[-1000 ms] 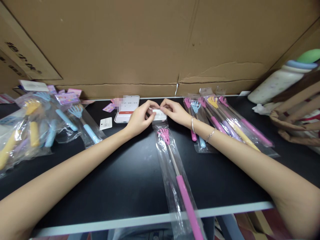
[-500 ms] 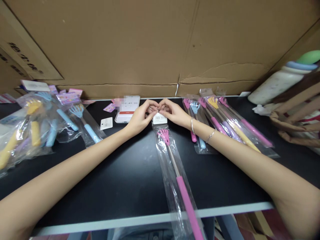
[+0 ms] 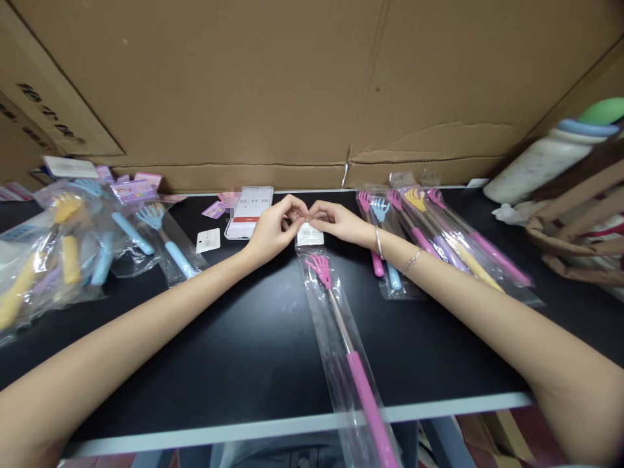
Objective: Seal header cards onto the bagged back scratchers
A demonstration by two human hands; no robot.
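Note:
A pink back scratcher (image 3: pixel 361 383) in a clear plastic bag (image 3: pixel 319 325) lies across the middle of the black table, its handle end passing over the front edge. At the bag's top sits a white label card (image 3: pixel 311 235). My left hand (image 3: pixel 277 224) and my right hand (image 3: pixel 338 221) meet just above this card, fingertips pinched together at the bag's top end. What exactly lies between the fingertips is too small to make out, though both grips touch the bag's top.
Bagged back scratchers (image 3: pixel 429 234) lie in a row on the right; more bagged ones (image 3: pixel 68 240) are heaped on the left. A phone (image 3: pixel 248 211) and a loose white card (image 3: pixel 208 240) lie left of my hands. A bottle (image 3: pixel 541 166) and brown bag (image 3: pixel 575 240) stand far right. Cardboard (image 3: pixel 244 84) closes the back.
My right hand has shifted slightly to the right. The bagged pink back scratcher has moved a little; my left hand stays nearly in place.

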